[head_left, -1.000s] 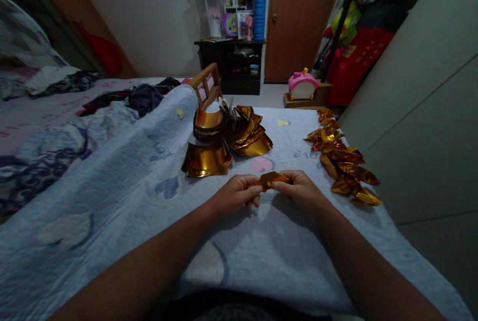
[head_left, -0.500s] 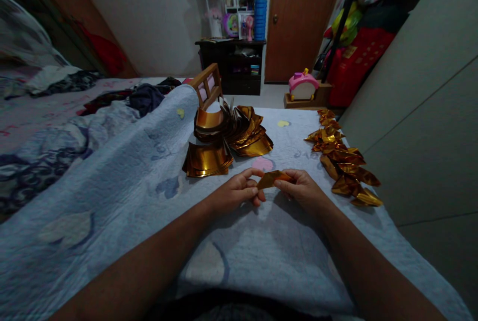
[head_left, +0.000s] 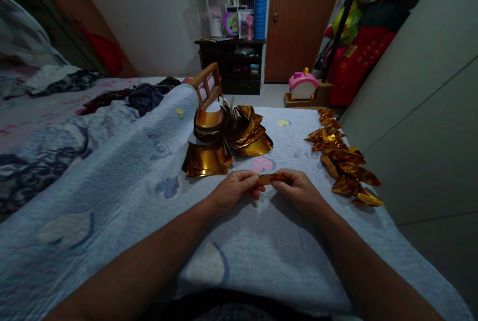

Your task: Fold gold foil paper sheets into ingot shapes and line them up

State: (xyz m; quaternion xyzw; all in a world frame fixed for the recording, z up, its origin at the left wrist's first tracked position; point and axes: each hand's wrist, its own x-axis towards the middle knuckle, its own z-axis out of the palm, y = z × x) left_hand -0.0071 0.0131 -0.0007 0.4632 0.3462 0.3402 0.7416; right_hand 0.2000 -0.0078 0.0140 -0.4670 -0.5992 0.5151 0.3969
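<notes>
A small folded piece of gold foil paper [head_left: 267, 179] is stretched between my two hands, above the quilt. My left hand [head_left: 241, 185] pinches its left end between thumb and fingers. At the other end, my right hand [head_left: 295, 185] grips it with the thumb on the near side. Beyond my left hand lie fanned stacks of gold foil sheets [head_left: 209, 158], curved and shiny. To the right of my right hand runs a row of folded gold foil pieces [head_left: 345, 161], pointed at their ends, along the bed's edge.
A pale blue quilt [head_left: 261, 251] with heart shapes covers the surface under my hands. Behind the foil stacks stands a small wooden rail [head_left: 207, 84]. A pink toy [head_left: 303, 85] sits past the far edge, and a pale panel [head_left: 421, 127] rises on the right.
The folded foil paper has tilted and now shows as a narrower, flatter strip. My left fingers have closed in on its end, the thumb now lying along the top.
</notes>
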